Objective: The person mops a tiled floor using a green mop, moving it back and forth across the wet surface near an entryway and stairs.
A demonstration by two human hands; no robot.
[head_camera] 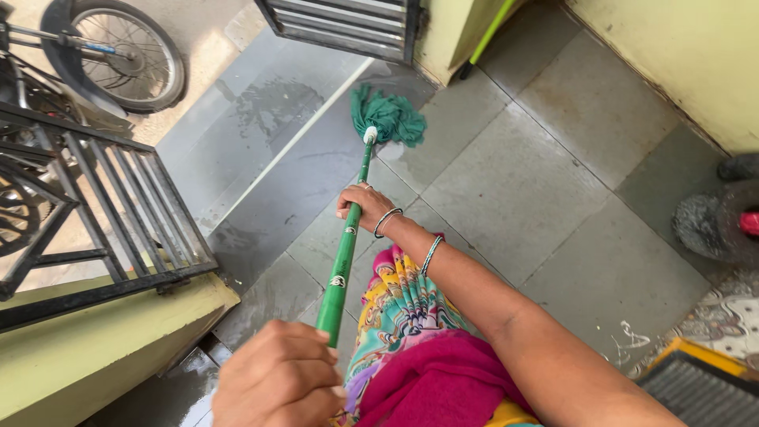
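A mop with a green handle [341, 265] and a green string head [389, 117] slants away from me, its head resting on the grey floor tiles near a step. My right hand [362, 207], with bangles on the wrist, is shut around the middle of the handle. My left hand [278, 379] grips the handle's near end at the bottom of the view. Bright patterned and pink cloth [419, 348] hangs below my right arm.
A black metal railing [95, 205] tops a yellow-green low wall [87, 340] at left, with a motorbike wheel [118, 51] beyond. A grille door [348, 24] stands at the top. A stone grinder [715, 221] sits at right, and wet patches darken the step.
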